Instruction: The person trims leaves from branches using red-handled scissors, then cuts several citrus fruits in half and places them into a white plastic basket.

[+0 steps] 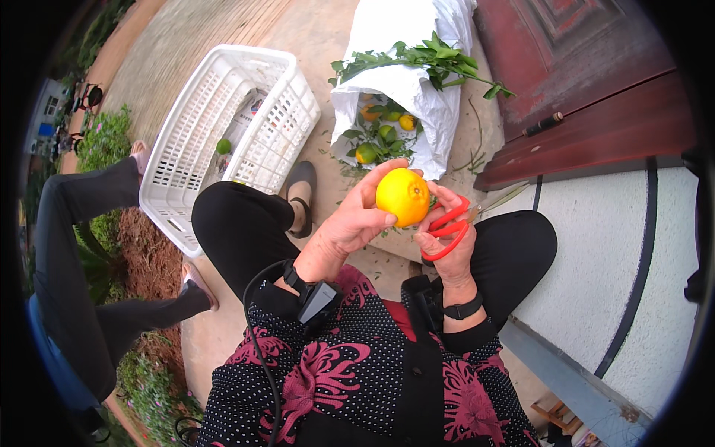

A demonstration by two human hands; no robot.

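An orange (403, 197) with yellow-orange skin is gripped by my left hand (353, 220), thumb across its near side and fingers behind it. My right hand (451, 249) holds red-handled scissors (449, 229), whose metal blades point away to the right. The right fingertips reach up to the orange's right side, where a bit of green shows. Beyond my hands lies a white sack (439, 123), its mouth facing me. Inside are several green and orange fruits (386, 134) among leaves, and a leafy branch (428, 61) rests across its top.
To the left stands a white slatted plastic crate (257, 63) with a green fruit (223, 146) and some printed wrapping inside. Another person's legs (93, 205) are beside it at the far left. A dark red door (577, 67) and a white wall (588, 246) border the right side.
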